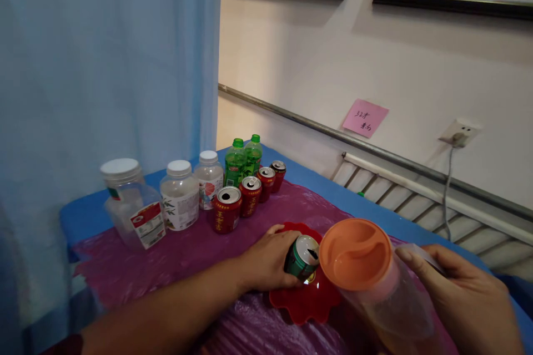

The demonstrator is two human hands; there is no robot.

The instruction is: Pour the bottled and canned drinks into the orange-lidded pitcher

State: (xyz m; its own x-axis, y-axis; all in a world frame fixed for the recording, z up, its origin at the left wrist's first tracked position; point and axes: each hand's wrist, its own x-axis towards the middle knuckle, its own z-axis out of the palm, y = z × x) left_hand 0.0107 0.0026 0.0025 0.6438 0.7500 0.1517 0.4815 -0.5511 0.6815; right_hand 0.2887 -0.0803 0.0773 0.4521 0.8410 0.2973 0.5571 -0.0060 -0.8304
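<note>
My left hand (pixel 272 259) is wrapped round a green drink can (pixel 303 258), its opened silver top tilted to the right. Under the can lies a red scalloped dish (pixel 291 306). My right hand (pixel 470 294) grips the handle of a clear plastic pitcher (pixel 400 310) with an orange lid (pixel 356 252). The pitcher leans toward the can, and the lid's edge is close beside the can's top; I cannot tell whether they touch. The lower part of the pitcher runs out of view.
Several red cans (pixel 227 211) stand in a row behind my left hand, near two green bottles (pixel 235 163). White-capped jars (pixel 180 197) stand at left. A purple plastic sheet (pixel 187 255) covers the blue table (pixel 308 169). A radiator (pixel 387 194) and blue curtain (pixel 108 55) border it.
</note>
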